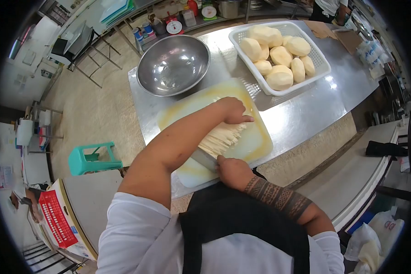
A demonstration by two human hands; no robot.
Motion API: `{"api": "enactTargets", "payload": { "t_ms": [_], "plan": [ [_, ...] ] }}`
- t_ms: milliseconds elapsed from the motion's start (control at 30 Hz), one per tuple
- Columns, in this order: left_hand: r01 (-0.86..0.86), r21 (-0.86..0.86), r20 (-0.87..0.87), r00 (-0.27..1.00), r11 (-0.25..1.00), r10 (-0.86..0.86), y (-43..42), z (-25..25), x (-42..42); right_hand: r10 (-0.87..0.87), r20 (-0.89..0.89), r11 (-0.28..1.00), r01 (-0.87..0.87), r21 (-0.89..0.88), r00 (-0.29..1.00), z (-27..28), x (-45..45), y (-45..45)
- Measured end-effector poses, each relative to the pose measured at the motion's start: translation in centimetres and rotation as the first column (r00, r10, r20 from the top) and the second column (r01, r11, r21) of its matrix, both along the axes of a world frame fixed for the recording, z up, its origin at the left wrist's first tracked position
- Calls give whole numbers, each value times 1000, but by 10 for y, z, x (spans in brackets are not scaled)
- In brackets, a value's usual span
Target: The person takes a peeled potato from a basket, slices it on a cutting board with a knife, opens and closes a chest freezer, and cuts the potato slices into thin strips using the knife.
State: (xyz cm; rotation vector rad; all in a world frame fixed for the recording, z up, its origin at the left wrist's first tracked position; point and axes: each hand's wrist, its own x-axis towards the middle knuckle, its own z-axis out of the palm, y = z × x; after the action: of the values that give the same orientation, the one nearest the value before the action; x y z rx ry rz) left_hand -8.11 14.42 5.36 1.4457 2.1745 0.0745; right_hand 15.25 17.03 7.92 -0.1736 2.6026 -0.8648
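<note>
Across the cutting board (255, 146) reaches my left hand (233, 111), palm down at the far end of the pale cut vegetable strips (219, 139). Its thumb sticks out to the right; the other fingers are mostly hidden behind the hand. Near the board's close edge, my right hand (235, 173) is closed round the handle of a knife (203, 160). The blade lies to the left of that hand, beside the near end of the strips, partly covered by my left forearm. The white board has yellowish stains along its borders.
A steel bowl (173, 66) stands beyond the board on the metal table (297, 123). Right of it, a white plastic basket (323, 68) holds several peeled pale root vegetables (279, 77). Cardboard (349, 41) lies at the far right. A green stool (93, 157) stands on the floor at left.
</note>
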Motion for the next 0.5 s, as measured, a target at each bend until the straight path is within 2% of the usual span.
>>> {"api": "enactTargets", "payload": {
  "t_ms": [100, 200, 400, 500],
  "plan": [
    [-50, -90, 70, 996, 995, 57, -22, 19, -2, -8, -32, 1000, 8, -1, 999, 1, 1, 7],
    [-93, -114, 148, 983, 989, 109, -38, 16, -9, 30, -60, 998, -26, 64, 998, -2, -4, 18],
    [-355, -21, 254, 902, 935, 348, -61, 14, -10, 164, -69, 974, -150, 168, 984, 8, -34, 66],
    [-498, -74, 255, 828, 864, 499, -61, 7, -15, 274, -58, 944, -257, 206, 960, 12, -55, 88]
  ]
}}
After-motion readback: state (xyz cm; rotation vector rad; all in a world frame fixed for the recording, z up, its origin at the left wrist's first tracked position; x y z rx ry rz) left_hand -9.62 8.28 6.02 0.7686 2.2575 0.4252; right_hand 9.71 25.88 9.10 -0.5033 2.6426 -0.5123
